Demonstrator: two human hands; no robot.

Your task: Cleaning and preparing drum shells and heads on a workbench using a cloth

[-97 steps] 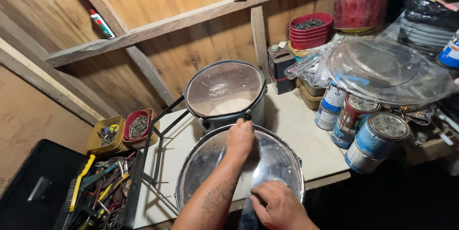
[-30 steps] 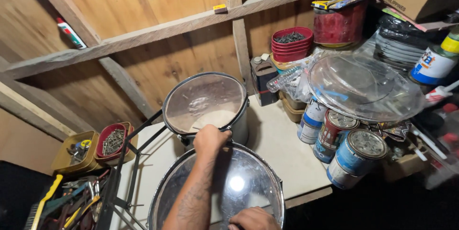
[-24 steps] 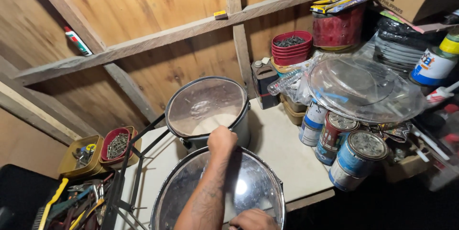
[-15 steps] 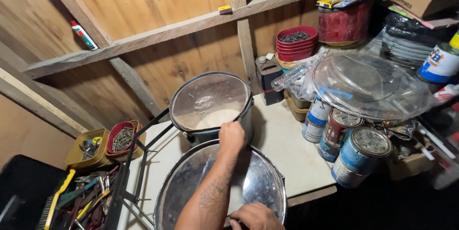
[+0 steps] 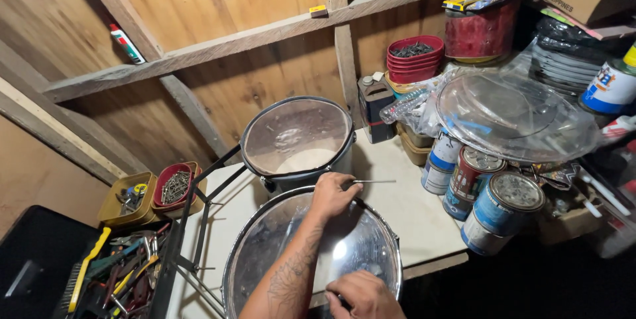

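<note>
At bench centre, my left hand (image 5: 334, 194) pinches a thin metal rod (image 5: 374, 182) at the near drum's (image 5: 311, 253) 12 o'clock rim; my right hand (image 5: 361, 294) closes on the 6 o'clock edge. I judge work midway; 2nd drum (image 5: 297, 137) waits behind.

Paint cans (image 5: 490, 193), red bowls (image 5: 415, 57), nail tray (image 5: 175, 186).

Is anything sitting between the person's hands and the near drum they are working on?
Nothing visible does. The left hand rests on the far rim of the near drum, pinching a thin metal rod that points right. The right hand sits at the drum's near rim. The second drum stands behind, apart.
</note>
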